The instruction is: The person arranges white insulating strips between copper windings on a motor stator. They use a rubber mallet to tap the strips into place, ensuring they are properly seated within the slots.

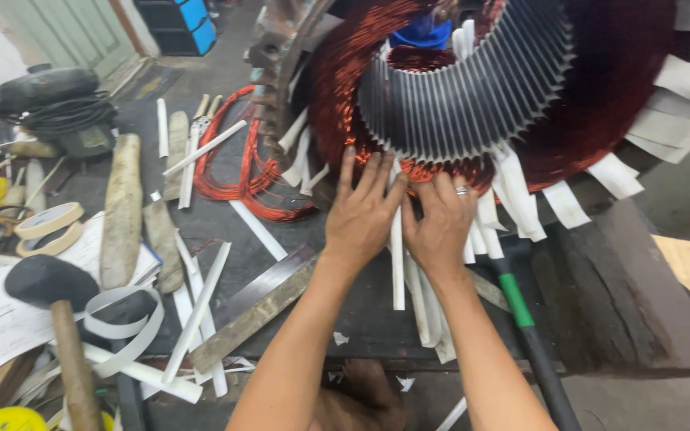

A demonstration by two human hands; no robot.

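A large motor stator [473, 88] with a dark slotted steel core lies on its side on the workbench, wound with copper wire coils [345, 96]. White insulation paper strips [521, 195] stick out of its slots. My left hand [361, 211] lies flat with fingers spread against the lower copper winding. Beside it my right hand [441, 219], a ring on one finger, presses fingertips into the same winding. A white strip [398, 263] hangs between the two hands. Neither hand clearly grips anything.
A black rubber mallet [53, 291] lies at the left front beside tape rolls [48, 227], wooden sticks [121, 211] and loose white strips. A red wire bundle [229, 172] lies behind. A flat metal bar [261, 307] and a green-and-black handled tool [521, 311] rest near my arms.
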